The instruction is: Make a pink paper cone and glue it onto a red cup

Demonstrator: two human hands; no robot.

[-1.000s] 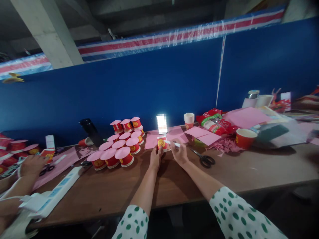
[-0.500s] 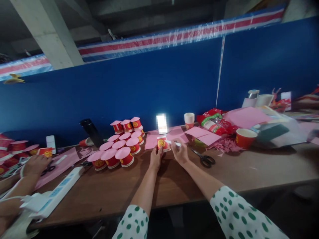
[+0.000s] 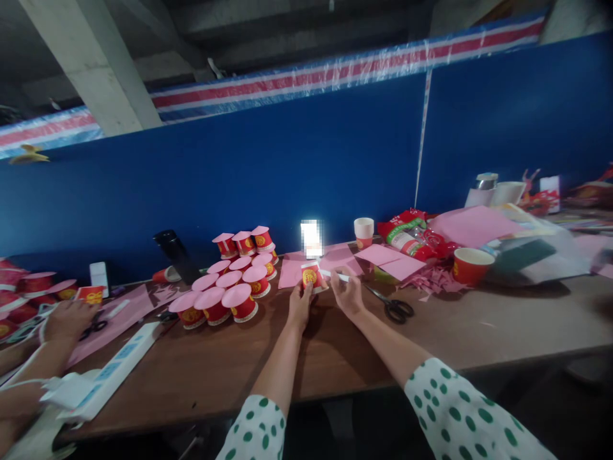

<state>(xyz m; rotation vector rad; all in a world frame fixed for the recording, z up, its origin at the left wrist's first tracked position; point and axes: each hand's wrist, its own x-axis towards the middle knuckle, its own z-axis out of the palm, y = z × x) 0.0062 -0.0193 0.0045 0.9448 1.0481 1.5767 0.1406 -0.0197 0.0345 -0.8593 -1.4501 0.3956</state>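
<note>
My left hand (image 3: 300, 305) is closed round a red paper cup (image 3: 310, 275) with a gold round emblem, held low over the table. Pinched in my right hand (image 3: 347, 295) is a slim white pen-like stick (image 3: 335, 275); its left end reaches the cup's right side, and I cannot tell whether it touches. Pink paper sheets (image 3: 292, 271) lie just behind the cup. To the right of my right hand rest black-handled scissors (image 3: 398, 310). On my left stand several red cups with pink paper discs (image 3: 236, 296) on top.
A glowing, blurred-out screen (image 3: 311, 238) stands behind my hands. A black bottle (image 3: 177, 255) and a white power strip (image 3: 117, 367) are to the left, near a co-worker's hand (image 3: 67, 319). Rightward lie pink scraps (image 3: 435, 281), a red cup (image 3: 472, 266) and plastic bags (image 3: 531, 262).
Both my hands keep nearly the same pose and place, still holding the cup and the white stick. The co-worker's hand at the left has shifted only slightly.
</note>
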